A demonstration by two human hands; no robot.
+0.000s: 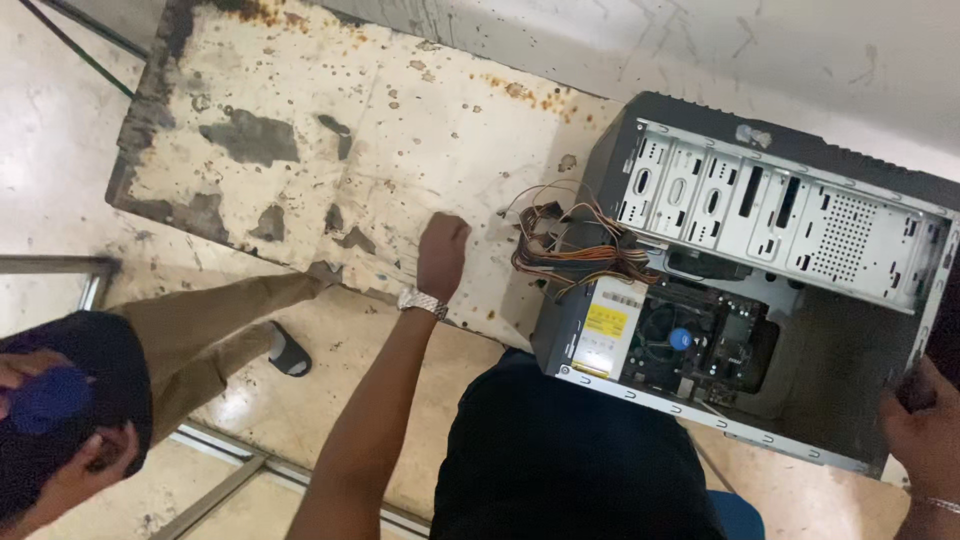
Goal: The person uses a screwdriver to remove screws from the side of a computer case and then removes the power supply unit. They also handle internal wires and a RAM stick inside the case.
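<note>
Open desktop computer case (800, 230) lies on rusty, stained white metal table (300, 150), overhanging near edge. Left hand (441, 252) clenched in fist on tabletop beside orange cable bundle (570, 250). Right hand (925, 425) grips case's right corner. Pale tiled floor (50, 150) below; another person (120, 380) sits at left.

An open computer case (770, 290) lies on its side at the right end of the tabletop (300, 150), its near edge overhanging. Inside it, the power supply (605, 330) sits at the left end, the motherboard (700, 345) just right of it, and the drive bays (760, 205) behind. A bundle of cables (575, 245) spills from the case's left end onto the tabletop. The left hand (442, 252) rests on the tabletop left of the cables; the right hand (925, 420) seems to touch the case's near right corner. Another person (90, 400) sits on the floor (300, 400) at the left.
</note>
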